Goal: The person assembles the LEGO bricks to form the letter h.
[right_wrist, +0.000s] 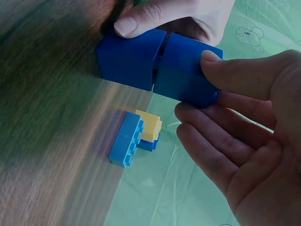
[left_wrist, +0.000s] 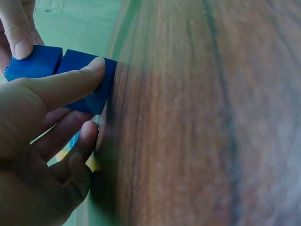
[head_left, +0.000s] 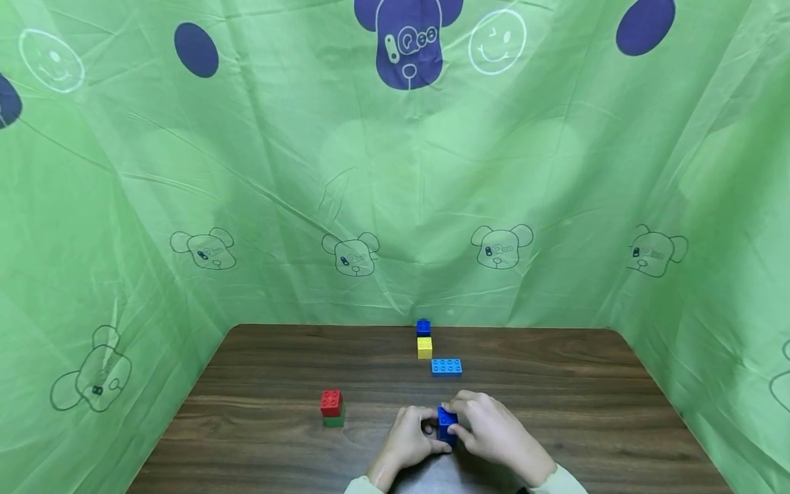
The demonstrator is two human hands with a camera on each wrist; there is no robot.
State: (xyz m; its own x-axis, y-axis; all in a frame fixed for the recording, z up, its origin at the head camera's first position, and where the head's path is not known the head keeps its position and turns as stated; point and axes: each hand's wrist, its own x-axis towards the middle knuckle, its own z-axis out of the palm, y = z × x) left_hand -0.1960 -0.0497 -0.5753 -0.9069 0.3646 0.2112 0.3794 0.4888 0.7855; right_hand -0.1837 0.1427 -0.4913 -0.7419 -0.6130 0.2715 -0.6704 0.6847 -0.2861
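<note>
Two dark blue bricks are stacked near the front middle of the table, the upper brick [right_wrist: 186, 70] and the lower brick [right_wrist: 126, 59]. A thin gap shows between them in both wrist views. With thumb and fingers, my left hand [head_left: 409, 436] grips the lower brick, which stands on the tabletop. My right hand [head_left: 494, 432] pinches the upper brick between thumb and fingers from the other side. The head view shows the stack partly covered by both hands.
To the left, a red brick [head_left: 331, 403] sits on a green brick [head_left: 334, 421]. Farther back lie a light blue brick [head_left: 446, 368], a yellow brick [head_left: 424, 348] and another dark blue brick [head_left: 423, 328]. Green printed cloth [head_left: 420, 192] encloses the wooden table [head_left: 259, 405].
</note>
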